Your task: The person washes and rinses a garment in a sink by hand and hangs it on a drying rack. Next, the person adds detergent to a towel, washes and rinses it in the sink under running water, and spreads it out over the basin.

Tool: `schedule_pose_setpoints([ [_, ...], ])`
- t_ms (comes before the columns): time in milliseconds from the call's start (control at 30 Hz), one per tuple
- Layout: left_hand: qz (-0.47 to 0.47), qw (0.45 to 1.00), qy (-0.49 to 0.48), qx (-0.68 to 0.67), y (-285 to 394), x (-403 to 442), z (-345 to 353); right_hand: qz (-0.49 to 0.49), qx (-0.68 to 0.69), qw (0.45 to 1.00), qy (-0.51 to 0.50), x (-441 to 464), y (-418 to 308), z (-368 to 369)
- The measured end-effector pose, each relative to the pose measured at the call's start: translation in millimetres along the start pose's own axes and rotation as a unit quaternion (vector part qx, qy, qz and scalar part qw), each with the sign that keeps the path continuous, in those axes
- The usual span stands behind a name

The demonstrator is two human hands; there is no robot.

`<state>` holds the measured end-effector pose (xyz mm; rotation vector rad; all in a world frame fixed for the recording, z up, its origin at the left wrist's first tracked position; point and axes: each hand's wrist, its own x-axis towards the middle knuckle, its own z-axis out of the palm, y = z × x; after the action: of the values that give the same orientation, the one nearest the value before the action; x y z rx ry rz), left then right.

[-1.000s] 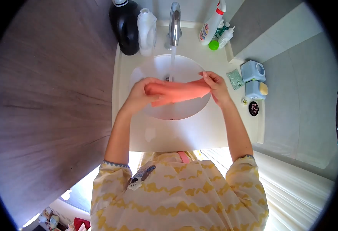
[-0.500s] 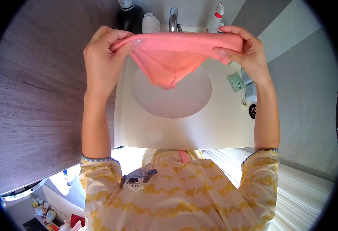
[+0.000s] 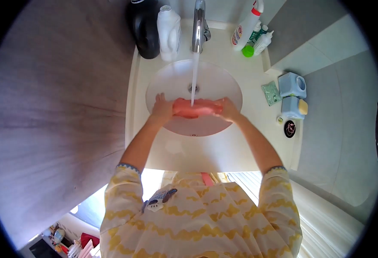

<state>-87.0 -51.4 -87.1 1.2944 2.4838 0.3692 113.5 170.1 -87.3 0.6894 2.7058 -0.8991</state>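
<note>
A pair of pink underpants (image 3: 197,108) is bunched into a band and held low in the oval white sink (image 3: 154,86). Running water (image 3: 194,77) from the chrome faucet (image 3: 198,26) falls onto the cloth's middle. My left hand (image 3: 162,109) grips the left end of the cloth, with some fingertips sticking up beside it. At the other end, my right hand (image 3: 228,110) is closed on the fabric. Part of the fingers of both hands is hidden behind the cloth or blurred.
Behind the sink at left stand a black jug (image 3: 145,30) and a white bottle (image 3: 169,34). A spray bottle (image 3: 245,30) and smaller bottles are at back right. A green packet (image 3: 271,93), blue containers (image 3: 292,84) and a round black item (image 3: 289,128) line the right side.
Both hands have lowered the underpants from in front of the faucet into the sink and moved closer together. The stretched cloth is now bunched, and water runs from the faucet.
</note>
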Motion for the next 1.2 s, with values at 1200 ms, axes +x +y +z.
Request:
schedule_pose_setpoints([
  [1200,-0.169,0.799,0.085,-0.571,139.0,27.2,149.7,0.280,0.797,0.524,-0.105,37.4,-21.6,48.8],
])
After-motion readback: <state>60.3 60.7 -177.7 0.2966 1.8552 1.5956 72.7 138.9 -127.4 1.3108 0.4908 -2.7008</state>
